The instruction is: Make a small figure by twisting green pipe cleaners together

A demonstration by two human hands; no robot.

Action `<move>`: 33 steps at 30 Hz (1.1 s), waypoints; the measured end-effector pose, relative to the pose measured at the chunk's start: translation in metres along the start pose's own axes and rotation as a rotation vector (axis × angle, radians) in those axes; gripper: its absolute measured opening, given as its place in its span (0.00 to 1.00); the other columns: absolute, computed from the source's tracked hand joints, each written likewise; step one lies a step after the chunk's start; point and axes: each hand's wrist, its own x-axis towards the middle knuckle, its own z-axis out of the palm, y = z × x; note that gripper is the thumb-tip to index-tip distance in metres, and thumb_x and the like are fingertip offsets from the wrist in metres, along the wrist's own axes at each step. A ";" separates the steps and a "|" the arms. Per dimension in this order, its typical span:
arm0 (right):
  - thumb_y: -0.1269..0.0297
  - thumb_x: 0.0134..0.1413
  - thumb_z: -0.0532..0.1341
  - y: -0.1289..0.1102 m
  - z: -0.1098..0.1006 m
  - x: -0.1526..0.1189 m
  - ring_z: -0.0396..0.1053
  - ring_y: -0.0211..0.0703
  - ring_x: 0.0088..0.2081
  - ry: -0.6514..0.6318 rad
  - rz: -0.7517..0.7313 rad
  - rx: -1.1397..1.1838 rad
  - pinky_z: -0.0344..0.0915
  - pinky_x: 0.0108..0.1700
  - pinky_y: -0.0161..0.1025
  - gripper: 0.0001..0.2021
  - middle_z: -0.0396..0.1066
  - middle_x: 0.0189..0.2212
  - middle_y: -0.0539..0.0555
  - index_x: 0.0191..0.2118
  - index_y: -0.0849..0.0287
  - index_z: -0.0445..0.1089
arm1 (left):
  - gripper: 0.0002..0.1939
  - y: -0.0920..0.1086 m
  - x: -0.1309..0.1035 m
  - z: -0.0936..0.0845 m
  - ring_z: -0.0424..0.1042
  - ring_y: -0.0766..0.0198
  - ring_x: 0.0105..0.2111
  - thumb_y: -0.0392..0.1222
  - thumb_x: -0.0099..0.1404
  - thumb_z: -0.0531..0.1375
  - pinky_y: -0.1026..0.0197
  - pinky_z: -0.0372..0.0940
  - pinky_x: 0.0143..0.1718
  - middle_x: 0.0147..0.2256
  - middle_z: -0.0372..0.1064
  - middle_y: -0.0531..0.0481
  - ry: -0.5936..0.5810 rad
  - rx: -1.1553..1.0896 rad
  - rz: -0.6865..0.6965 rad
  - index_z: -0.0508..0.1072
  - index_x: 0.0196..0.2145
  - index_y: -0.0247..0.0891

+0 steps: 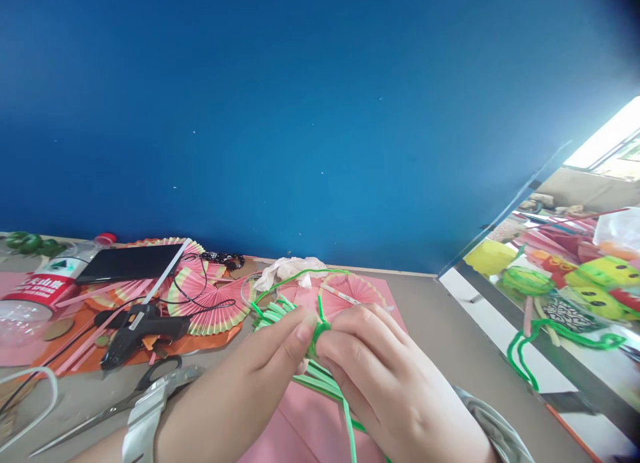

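My left hand (270,356) and my right hand (380,363) meet at the middle of the view, both closed. Between their fingertips is a bright green pipe cleaner (321,328), wound into a small knot-like twist with one end sticking up. Another length of it arcs out above my left hand. A bundle of pale green strips (320,378) runs under and between my hands, its far ends showing beyond the left fingers. My palms and fingers hide much of the bundle. Pink paper (290,423) lies beneath.
On the left are a black glue gun (137,333), scissors (125,400), pink paper fans (213,303), a dark tablet-like slab (130,263) and a plastic bottle (43,283). White tissue (290,270) lies by the blue partition (320,130). Colourful craft items (565,290) crowd the right side.
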 end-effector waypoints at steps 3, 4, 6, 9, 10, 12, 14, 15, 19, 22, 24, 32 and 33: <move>0.78 0.56 0.52 0.001 -0.002 0.001 0.59 0.38 0.31 -0.026 0.064 0.118 0.61 0.34 0.36 0.08 0.62 0.29 0.50 0.31 0.59 0.63 | 0.10 -0.003 0.000 -0.004 0.61 0.63 0.30 0.47 0.65 0.52 0.63 0.58 0.35 0.29 0.62 0.53 -0.030 0.055 -0.030 0.70 0.32 0.42; 0.79 0.56 0.53 0.002 -0.002 0.001 0.60 0.37 0.31 -0.035 0.102 0.165 0.62 0.34 0.35 0.08 0.61 0.29 0.50 0.31 0.59 0.62 | 0.11 -0.005 0.000 -0.004 0.61 0.63 0.31 0.48 0.65 0.51 0.63 0.58 0.35 0.30 0.62 0.53 -0.040 0.065 -0.057 0.69 0.32 0.42; 0.79 0.56 0.53 0.002 -0.004 0.003 0.60 0.36 0.32 -0.056 0.178 0.230 0.62 0.33 0.33 0.09 0.60 0.30 0.49 0.31 0.58 0.62 | 0.14 -0.007 0.003 -0.003 0.61 0.64 0.32 0.50 0.66 0.48 0.62 0.57 0.36 0.30 0.61 0.53 -0.062 0.041 -0.133 0.67 0.31 0.41; 0.78 0.57 0.53 0.001 -0.004 0.004 0.60 0.36 0.31 -0.078 0.238 0.226 0.61 0.34 0.34 0.09 0.60 0.30 0.49 0.31 0.57 0.63 | 0.18 -0.008 0.009 0.001 0.56 0.66 0.27 0.53 0.67 0.44 0.64 0.54 0.29 0.26 0.56 0.55 -0.106 -0.098 -0.265 0.62 0.29 0.40; 0.78 0.57 0.53 0.001 -0.004 0.004 0.60 0.36 0.31 -0.074 0.248 0.210 0.61 0.34 0.35 0.09 0.60 0.30 0.49 0.31 0.57 0.64 | 0.18 -0.008 0.011 0.003 0.52 0.68 0.24 0.54 0.67 0.43 0.64 0.51 0.25 0.24 0.53 0.56 -0.123 -0.161 -0.289 0.60 0.28 0.40; 0.77 0.58 0.53 0.001 -0.003 0.004 0.60 0.37 0.32 -0.064 0.264 0.184 0.61 0.35 0.36 0.09 0.60 0.30 0.50 0.31 0.58 0.65 | 0.18 -0.007 0.015 0.005 0.44 0.69 0.21 0.54 0.67 0.43 0.65 0.44 0.22 0.22 0.46 0.58 -0.167 -0.277 -0.297 0.56 0.26 0.39; 0.76 0.58 0.53 0.002 -0.003 0.003 0.61 0.38 0.32 -0.058 0.271 0.189 0.61 0.34 0.36 0.08 0.60 0.31 0.50 0.32 0.58 0.65 | 0.18 -0.008 0.017 0.005 0.40 0.69 0.21 0.53 0.67 0.43 0.64 0.39 0.21 0.21 0.42 0.59 -0.213 -0.354 -0.273 0.55 0.26 0.39; 0.75 0.59 0.53 0.002 -0.003 0.003 0.61 0.37 0.32 -0.053 0.264 0.202 0.61 0.34 0.36 0.08 0.61 0.31 0.50 0.33 0.57 0.65 | 0.17 -0.008 0.017 0.005 0.39 0.69 0.21 0.53 0.67 0.43 0.64 0.38 0.21 0.21 0.42 0.59 -0.233 -0.381 -0.262 0.56 0.26 0.39; 0.75 0.57 0.55 0.003 -0.008 0.001 0.63 0.36 0.39 0.036 0.195 0.240 0.62 0.40 0.32 0.08 0.64 0.36 0.50 0.41 0.56 0.64 | 0.19 -0.010 0.016 0.003 0.36 0.70 0.20 0.54 0.67 0.43 0.65 0.36 0.20 0.20 0.41 0.60 -0.297 -0.550 -0.295 0.57 0.28 0.38; 0.76 0.56 0.56 0.001 -0.010 0.000 0.63 0.34 0.40 0.150 0.172 0.195 0.61 0.41 0.29 0.10 0.65 0.36 0.50 0.43 0.57 0.63 | 0.22 -0.010 0.015 0.003 0.34 0.71 0.18 0.57 0.66 0.44 0.66 0.35 0.19 0.20 0.41 0.60 -0.351 -0.695 -0.336 0.57 0.26 0.37; 0.76 0.55 0.57 -0.001 -0.009 0.000 0.63 0.34 0.39 0.194 0.149 0.160 0.61 0.40 0.30 0.09 0.65 0.35 0.50 0.41 0.58 0.62 | 0.22 -0.011 0.013 0.004 0.34 0.72 0.18 0.58 0.66 0.44 0.66 0.34 0.19 0.19 0.41 0.60 -0.341 -0.729 -0.338 0.58 0.24 0.37; 0.76 0.53 0.58 -0.007 0.001 -0.001 0.63 0.37 0.36 0.214 0.098 0.121 0.63 0.38 0.34 0.10 0.65 0.35 0.51 0.41 0.60 0.63 | 0.22 -0.019 0.007 0.009 0.39 0.72 0.20 0.57 0.65 0.46 0.66 0.39 0.21 0.20 0.44 0.58 -0.153 -0.688 -0.259 0.57 0.23 0.37; 0.77 0.53 0.58 -0.007 0.001 -0.001 0.63 0.37 0.36 0.219 0.078 0.112 0.63 0.39 0.35 0.10 0.65 0.35 0.51 0.41 0.60 0.63 | 0.22 -0.020 0.007 0.010 0.40 0.72 0.20 0.57 0.66 0.46 0.66 0.40 0.21 0.20 0.44 0.59 -0.141 -0.695 -0.246 0.56 0.23 0.37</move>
